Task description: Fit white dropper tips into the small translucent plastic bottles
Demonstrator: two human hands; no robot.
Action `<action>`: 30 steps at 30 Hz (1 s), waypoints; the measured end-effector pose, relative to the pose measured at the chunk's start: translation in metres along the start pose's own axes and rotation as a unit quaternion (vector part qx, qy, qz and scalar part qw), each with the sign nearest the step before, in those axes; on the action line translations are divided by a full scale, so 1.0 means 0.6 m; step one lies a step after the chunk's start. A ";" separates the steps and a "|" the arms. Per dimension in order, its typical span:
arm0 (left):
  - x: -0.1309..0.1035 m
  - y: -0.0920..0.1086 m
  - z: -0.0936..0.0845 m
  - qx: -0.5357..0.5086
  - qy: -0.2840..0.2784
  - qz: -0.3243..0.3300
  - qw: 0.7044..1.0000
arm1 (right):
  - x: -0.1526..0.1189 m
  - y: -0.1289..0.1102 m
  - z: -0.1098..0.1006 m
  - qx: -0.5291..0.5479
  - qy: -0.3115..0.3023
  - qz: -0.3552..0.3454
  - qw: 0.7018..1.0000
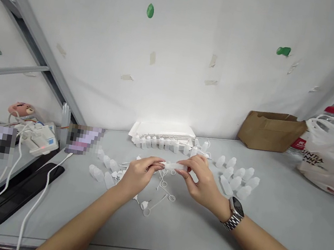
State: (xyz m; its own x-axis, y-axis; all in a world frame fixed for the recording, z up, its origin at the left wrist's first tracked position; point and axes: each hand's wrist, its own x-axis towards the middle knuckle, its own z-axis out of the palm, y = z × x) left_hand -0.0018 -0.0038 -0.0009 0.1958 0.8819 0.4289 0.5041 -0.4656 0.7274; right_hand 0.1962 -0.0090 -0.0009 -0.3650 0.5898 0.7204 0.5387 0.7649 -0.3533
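Observation:
A small translucent bottle (172, 166) lies sideways between my hands above the middle of the grey table (187, 235). My left hand (141, 174) pinches its narrow left end, where a small white piece shows. The wider right end is between the fingers of my right hand (201, 177). Beneath them lie white ring-ended strips (160, 198) and a small white cap (144, 205). Behind my hands stands a row of bottles with tops (161, 143). Several bottles without tops stand at the right (236, 182), and others are beside my left hand (106, 161).
White sheets (166, 130) are stacked against the wall. At the back right are a brown cardboard box (271, 132) and a plastic bag (331, 156). A black phone (22, 194), white cables (43, 194) and a power strip (41, 138) occupy the left side.

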 end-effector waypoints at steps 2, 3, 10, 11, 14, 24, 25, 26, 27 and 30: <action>0.000 0.000 0.000 0.007 -0.002 0.003 1.000 | -0.001 0.001 0.003 0.011 0.000 0.013 1.000; 0.000 -0.001 0.000 0.013 -0.004 0.008 1.000 | -0.002 0.001 0.003 0.016 0.000 0.020 1.000; 0.005 -0.019 -0.007 0.108 -0.059 0.079 0.989 | 0.006 0.011 -0.003 -0.016 -0.150 0.062 0.987; 0.005 -0.022 -0.008 0.120 -0.069 0.091 0.986 | 0.006 0.013 -0.002 -0.039 -0.183 0.050 0.981; 0.006 -0.025 -0.010 0.136 -0.093 0.083 0.983 | 0.004 0.019 0.002 -0.074 -0.223 0.025 0.972; 0.025 -0.019 -0.025 0.359 -0.086 -0.073 0.926 | 0.034 0.035 -0.003 0.003 -0.083 0.236 0.968; 0.026 -0.017 -0.025 0.379 -0.097 -0.078 0.917 | 0.041 0.038 0.010 0.005 -0.100 0.258 0.961; 0.025 -0.015 -0.023 0.396 -0.106 -0.082 0.909 | 0.048 0.041 0.026 0.001 -0.116 0.274 0.955; 0.025 -0.013 -0.022 0.409 -0.111 -0.082 0.902 | 0.058 0.045 0.043 -0.002 -0.125 0.279 0.952; 0.022 -0.010 -0.017 0.424 -0.110 -0.076 0.896 | 0.089 0.055 0.099 -0.017 -0.142 0.283 0.949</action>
State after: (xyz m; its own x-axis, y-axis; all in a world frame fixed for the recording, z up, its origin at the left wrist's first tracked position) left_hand -0.0107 0.0097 0.0059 0.1848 0.9670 0.1753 0.9784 -0.1978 0.0600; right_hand 0.1495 0.0633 -0.0096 -0.1976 0.9528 0.2303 0.7315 0.2997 -0.6124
